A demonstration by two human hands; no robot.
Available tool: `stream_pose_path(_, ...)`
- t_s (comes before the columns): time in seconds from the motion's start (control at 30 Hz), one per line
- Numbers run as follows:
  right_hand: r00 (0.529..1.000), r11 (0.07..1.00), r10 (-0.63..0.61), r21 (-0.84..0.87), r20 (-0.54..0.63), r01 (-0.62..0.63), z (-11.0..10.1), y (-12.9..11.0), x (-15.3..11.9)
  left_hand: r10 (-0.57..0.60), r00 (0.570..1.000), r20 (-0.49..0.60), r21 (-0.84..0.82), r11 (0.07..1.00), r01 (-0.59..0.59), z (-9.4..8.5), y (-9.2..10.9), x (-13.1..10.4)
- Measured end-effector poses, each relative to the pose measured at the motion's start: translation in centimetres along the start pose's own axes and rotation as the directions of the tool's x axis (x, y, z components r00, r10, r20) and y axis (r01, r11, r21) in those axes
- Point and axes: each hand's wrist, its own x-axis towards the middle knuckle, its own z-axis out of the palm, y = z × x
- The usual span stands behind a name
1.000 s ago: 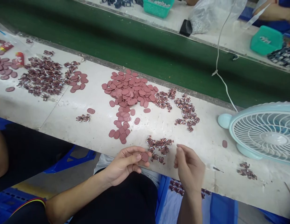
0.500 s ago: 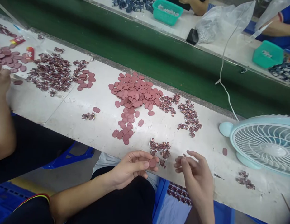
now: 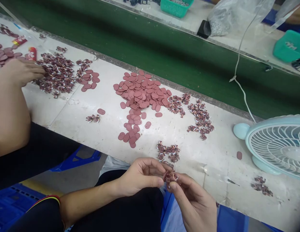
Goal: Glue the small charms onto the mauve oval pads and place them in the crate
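Just over the table's near edge, my two hands meet at the fingertips. My left hand (image 3: 140, 178) is closed on a flat reddish-brown oval disc (image 3: 165, 176), mostly seen edge-on now. A small brown piece with whitish bits (image 3: 173, 177) is pinched in my right hand (image 3: 194, 203), pressed against or right beside the disc; the fingers partly hide both. Similar small brown pieces (image 3: 168, 150) lie in a cluster behind my hands. Farther back spreads a big heap of oval discs (image 3: 140, 91), with a trail of them running toward me.
More small brown pieces (image 3: 201, 117) lie right of the heap, others (image 3: 262, 186) farther right. A light blue fan (image 3: 282, 148) stands at right. At left, a co-worker's hand (image 3: 24, 71) touches another brown pile (image 3: 58, 74). Beyond the green strip (image 3: 164, 53) are teal baskets (image 3: 288, 46).
My hands were apart; my right hand has moved left, bringing the small brown piece to the disc in my left. The co-worker's hand has reached onto the brown pile. The view has shifted slightly.
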Motion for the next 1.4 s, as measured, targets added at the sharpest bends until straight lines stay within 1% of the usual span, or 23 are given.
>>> stream_pose_path(0.1, 0.999, 0.999, 0.049, -0.008, -0.009, -0.049, -0.2, -0.2, 0.0, -0.009, 0.999, -0.034, 0.009, 1.0, 0.009, 0.1, 0.1, 0.1)
stream_pose_path(0.23, 0.994, 0.997, 0.072, -0.017, 0.082, -0.071, -0.5, -0.1, 0.5, -0.011, 0.999, -0.038, 0.077, 0.997, 0.013, 0.2, 0.2, 0.1)
stream_pose_path(0.33, 0.99, 0.995, 0.094, 0.013, 0.101, -0.096, -0.5, -0.2, 0.9, -0.007, 0.999, -0.048, 0.109, 0.994, 0.013, 0.3, 0.3, 0.1)
stream_pose_path(0.43, 0.988, 0.992, 0.102, 0.055, 0.115, -0.109, -0.4, -0.2, 1.0, 0.005, 0.998, -0.06, 0.102, 0.995, 0.001, 0.4, 0.2, 0.1)
stream_pose_path(0.5, 0.99, 0.995, 0.08, 0.054, 0.114, -0.087, -0.4, -0.1, 1.0, 0.007, 0.998, -0.064, 0.099, 0.995, -0.001, 0.5, 0.2, 0.1)
stream_pose_path(0.63, 0.992, 0.999, 0.038, -0.019, 0.116, -0.036, -0.8, 0.0, 0.8, -0.017, 0.998, -0.065, 0.117, 0.993, 0.025, 0.5, 0.1, 0.2)
stream_pose_path(0.73, 0.991, 0.998, 0.045, -0.042, 0.125, -0.04, -1.2, 0.1, 0.7, -0.02, 0.997, -0.073, 0.116, 0.993, 0.028, 0.5, 0.1, 0.1)
stream_pose_path(0.87, 0.987, 0.999, 0.039, -0.039, 0.157, -0.033, -1.4, 0.1, 0.7, -0.029, 0.998, -0.058, 0.137, 0.99, 0.037, 0.6, 0.1, -0.1)
stream_pose_path(1.0, 0.994, 0.999, 0.021, -0.026, 0.105, -0.019, -1.0, 0.2, 0.7, -0.016, 0.996, -0.089, 0.117, 0.993, 0.026, 0.8, -0.1, -0.1)
stream_pose_path(1.13, 0.998, 0.999, 0.007, 0.038, 0.059, -0.009, -0.2, 0.3, 0.8, 0.017, 0.995, -0.103, 0.087, 0.996, -0.008, 1.0, -0.4, -0.2)
stream_pose_path(1.27, 0.999, 0.993, 0.014, 0.113, 0.042, -0.019, 0.3, 0.4, 0.9, 0.03, 0.993, -0.113, 0.057, 0.998, -0.024, 1.1, -0.4, -0.4)
stream_pose_path(1.4, 0.999, 0.991, 0.022, 0.133, 0.03, -0.025, 0.3, 0.5, 1.0, 0.034, 0.99, -0.134, 0.085, 0.996, -0.023, 1.2, -0.1, -0.3)
